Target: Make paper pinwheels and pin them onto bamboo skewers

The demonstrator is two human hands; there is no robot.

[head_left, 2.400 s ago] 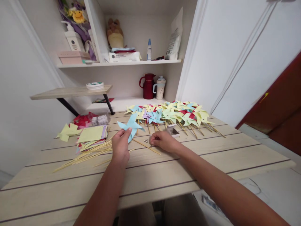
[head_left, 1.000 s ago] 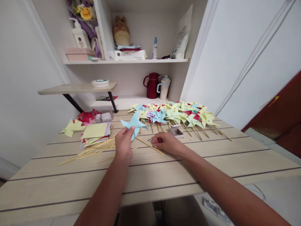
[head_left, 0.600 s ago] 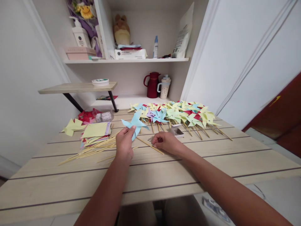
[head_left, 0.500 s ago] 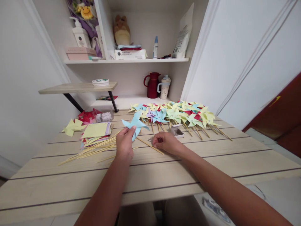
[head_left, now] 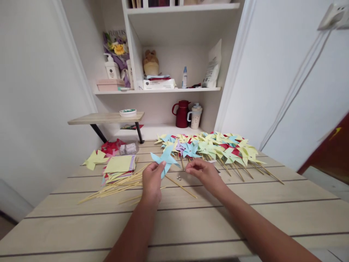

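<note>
My left hand [head_left: 152, 182] pinches a light blue paper pinwheel [head_left: 165, 157] between thumb and fingers, its blades facing up. A thin wooden stick [head_left: 182, 187] runs from below the pinwheel toward the right; I cannot tell whether it is joined to it. My right hand [head_left: 203, 174] is closed in a pinch to the right of the pinwheel, apart from it. Whatever is in those fingertips is too small to make out. Small silvery pieces [head_left: 179, 178] lie on the table just below the right fingertips. A small open box [head_left: 215, 165] is mostly hidden behind the right hand.
Many finished pinwheels [head_left: 208, 148] lie in rows at the back right. On the left are loose sticks [head_left: 116, 188], a stack of coloured paper [head_left: 118, 164], a yellow-green folded paper [head_left: 94, 159] and a clear box [head_left: 128, 148]. A red jug [head_left: 182, 114] stands behind.
My right hand has lifted off the small silvery pieces and moved slightly away, uncovering them. The left hand still holds the blue pinwheel. The head view has tilted upward.
</note>
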